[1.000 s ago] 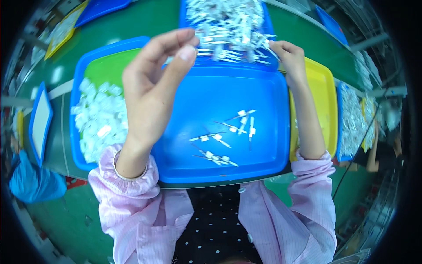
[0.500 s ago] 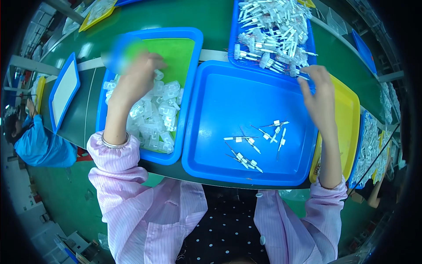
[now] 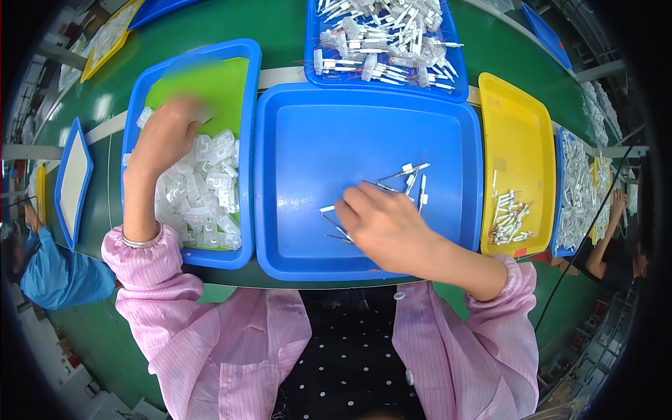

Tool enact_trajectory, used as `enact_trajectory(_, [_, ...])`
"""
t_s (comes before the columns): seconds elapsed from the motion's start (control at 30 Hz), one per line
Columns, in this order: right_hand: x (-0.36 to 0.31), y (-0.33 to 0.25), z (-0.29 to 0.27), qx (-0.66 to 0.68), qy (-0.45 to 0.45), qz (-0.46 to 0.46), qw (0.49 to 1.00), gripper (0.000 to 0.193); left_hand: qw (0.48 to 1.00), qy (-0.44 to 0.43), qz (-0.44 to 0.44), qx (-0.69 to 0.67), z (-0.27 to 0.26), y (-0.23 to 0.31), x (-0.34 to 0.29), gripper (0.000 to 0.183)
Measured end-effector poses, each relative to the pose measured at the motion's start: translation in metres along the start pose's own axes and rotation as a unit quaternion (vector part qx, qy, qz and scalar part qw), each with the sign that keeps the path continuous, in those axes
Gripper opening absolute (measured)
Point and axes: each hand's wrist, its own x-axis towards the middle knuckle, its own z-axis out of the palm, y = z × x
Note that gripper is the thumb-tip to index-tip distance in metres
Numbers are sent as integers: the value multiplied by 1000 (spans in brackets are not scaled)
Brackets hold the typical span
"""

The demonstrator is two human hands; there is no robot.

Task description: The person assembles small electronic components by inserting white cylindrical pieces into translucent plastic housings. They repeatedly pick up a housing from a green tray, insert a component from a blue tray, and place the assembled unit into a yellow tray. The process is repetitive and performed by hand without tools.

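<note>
Green covers the long surface (image 3: pixel 294 28), which runs across the head view with trays set side by side on it. At the near edge, in the middle, lies a big blue tray (image 3: pixel 301 147); a few thin white pins (image 3: pixel 409 175) lie scattered on its floor. The right hand (image 3: pixel 381 224) rests palm down on that tray, fingers curled over some pins at its fingertips; whether it grips one cannot be told. To the left stands a second blue tray (image 3: pixel 248 84) with a green liner (image 3: pixel 217 91), heaped with clear plastic clips (image 3: pixel 203 196). The left hand (image 3: pixel 164 136) reaches into that heap, fingers bent down among the clips; its grip is hidden. At the far edge sits a blue bin (image 3: pixel 458 87) full of white pins. Right of the big tray stands a yellow tray (image 3: pixel 518 119) with a small pile of pins at its near end. Both sleeves (image 3: pixel 175 308) are pink-striped.
</note>
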Motion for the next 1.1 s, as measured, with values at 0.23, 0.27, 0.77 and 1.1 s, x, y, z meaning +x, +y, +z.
enact_trajectory(0.23, [17,9,5,40,6,16,999,18,819,2,40,-573,-13,89,3,35])
enact_trajectory(0.27, [17,13,-3,98,32,34,994,18,774,-7,48,-632,-12,100,5,35])
enact_trajectory(0.77, [9,31,-46,585,363,158,708,13,448,-78,20,-890,35,130,11,35])
enact_trajectory(1.1, [6,37,-49,287,384,54,876,20,408,-72,59,-908,38,129,11,37])
